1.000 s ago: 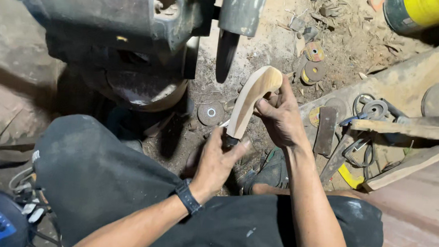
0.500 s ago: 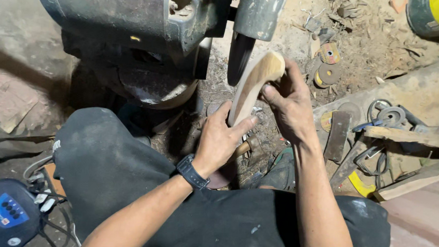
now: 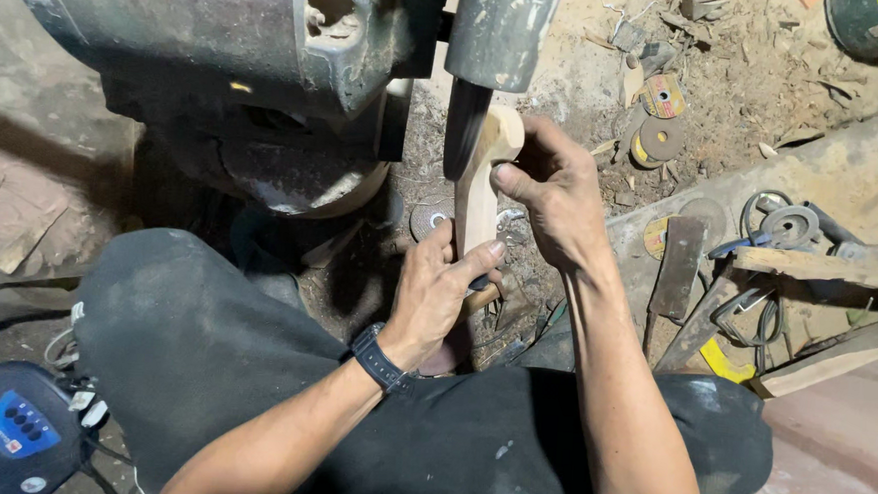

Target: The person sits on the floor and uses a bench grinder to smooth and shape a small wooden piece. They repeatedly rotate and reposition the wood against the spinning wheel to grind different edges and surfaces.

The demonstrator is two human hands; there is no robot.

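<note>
We have brought the wood piece [image 3: 480,184] up from open air until its top edge touches the grinding wheel [image 3: 462,128]. Our left hand [image 3: 437,292] clasps its lower end, thumb along the side, while our right hand [image 3: 557,188] pinches the top.

My left hand [image 3: 437,287] sits nearer me on the wooden piece [image 3: 479,194] — right hand [image 3: 557,188] beyond it, grinding wheel [image 3: 462,128] to its left.
</note>
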